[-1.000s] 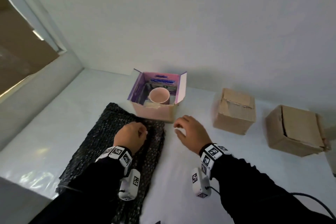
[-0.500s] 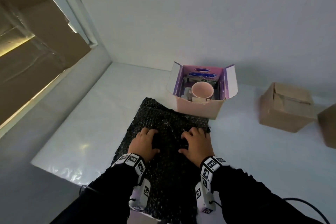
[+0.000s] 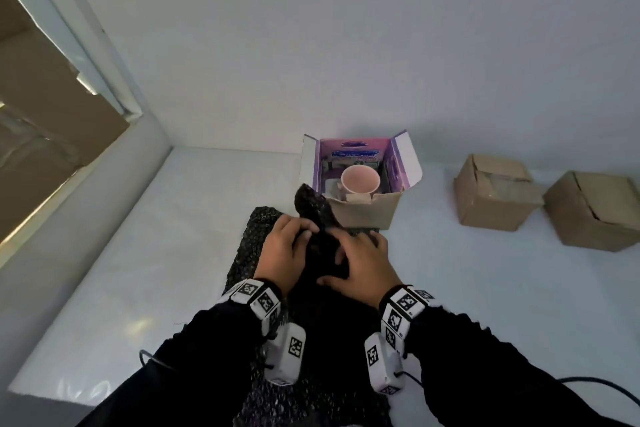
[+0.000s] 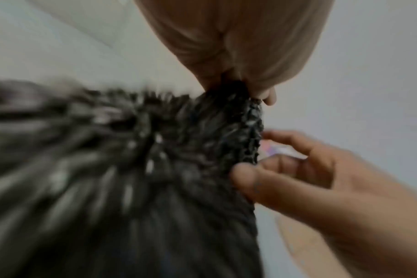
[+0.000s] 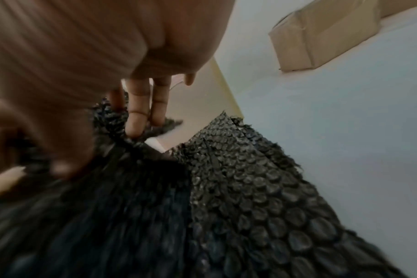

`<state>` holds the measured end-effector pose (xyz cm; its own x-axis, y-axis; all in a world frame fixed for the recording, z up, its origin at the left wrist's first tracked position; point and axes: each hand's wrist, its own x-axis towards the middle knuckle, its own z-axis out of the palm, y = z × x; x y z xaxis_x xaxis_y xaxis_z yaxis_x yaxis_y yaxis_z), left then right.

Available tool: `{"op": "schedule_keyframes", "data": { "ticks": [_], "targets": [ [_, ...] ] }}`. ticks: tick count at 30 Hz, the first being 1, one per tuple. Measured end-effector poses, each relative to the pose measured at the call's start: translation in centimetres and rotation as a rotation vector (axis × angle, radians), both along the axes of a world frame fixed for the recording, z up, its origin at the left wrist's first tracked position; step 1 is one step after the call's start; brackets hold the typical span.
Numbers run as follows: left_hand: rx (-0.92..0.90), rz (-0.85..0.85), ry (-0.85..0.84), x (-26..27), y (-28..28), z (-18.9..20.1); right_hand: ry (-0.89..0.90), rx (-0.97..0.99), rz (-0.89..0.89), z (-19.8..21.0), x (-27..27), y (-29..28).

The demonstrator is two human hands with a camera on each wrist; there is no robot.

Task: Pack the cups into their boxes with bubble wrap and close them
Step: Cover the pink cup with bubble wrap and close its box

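A black bubble wrap sheet (image 3: 258, 218) lies on the white table in front of me. My left hand (image 3: 294, 239) grips a bunched fold of it (image 4: 226, 131) and lifts that fold up. My right hand (image 3: 356, 260) holds the same fold from the right, thumb on the near side and fingers (image 5: 141, 105) behind it. A pink cup (image 3: 360, 178) stands upright inside the open purple-lined cardboard box (image 3: 363, 213) just beyond the wrap. The flat part of the wrap (image 5: 250, 188) reaches the box's front wall.
Two closed brown cardboard boxes (image 3: 491, 194) (image 3: 595, 211) stand on the table to the right. A white wall runs behind the boxes. A grey ledge and a window frame (image 3: 104, 156) border the table on the left. Cables trail off near my right sleeve.
Both hands lay flat on the wrap half a second ago. They have since gathered its far middle part into a fold and raised it towards the open box.
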<state>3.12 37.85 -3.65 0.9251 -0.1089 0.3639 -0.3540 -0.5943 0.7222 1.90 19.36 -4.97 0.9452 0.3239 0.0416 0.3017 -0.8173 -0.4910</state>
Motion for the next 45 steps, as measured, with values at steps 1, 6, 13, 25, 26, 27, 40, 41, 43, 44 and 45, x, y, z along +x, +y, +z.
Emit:
{"op": "schedule_keyframes", "data": {
  "ticks": [1,6,13,25,26,27,40,41,43,44,45],
  "targets": [
    [-0.038,0.029,-0.026,0.3,-0.4,0.7,-0.033,0.004,-0.018,0.1,0.3,0.1],
    [-0.122,0.047,-0.03,2.0,-1.2,3.9,-0.033,0.387,-0.043,2.3,1.6,0.0],
    [0.251,-0.099,-0.109,4.8,-0.6,3.4,-0.076,0.467,-0.087,5.3,2.9,-1.6],
    [-0.425,0.008,0.19,7.2,-4.7,5.6,-0.158,0.771,-0.083,5.7,5.9,-2.6],
    [-0.471,0.025,0.205,7.4,-5.0,5.6,-0.22,0.746,-0.104,5.7,6.4,-2.5],
    [-0.506,0.047,0.224,7.7,-5.3,5.6,-0.265,0.726,-0.125,5.7,6.8,-2.4],
    [-0.566,-0.033,0.273,12.4,-5.0,5.8,-0.145,0.624,-0.166,6.9,12.6,-3.6],
    [-0.496,-0.025,0.216,12.9,-4.8,5.6,-0.13,0.587,-0.193,7.1,13.5,-3.7],
    [-0.366,-0.008,0.178,14.2,-4.5,5.3,-0.15,0.493,-0.216,7.0,15.5,-3.3],
    [-0.282,-0.01,0.175,15.1,-4.3,4.9,-0.166,0.465,-0.222,6.9,16.3,-3.0],
    [-0.178,-0.015,0.185,15.9,-4.0,4.6,-0.175,0.454,-0.236,6.7,17.1,-2.5]
  ]
}}
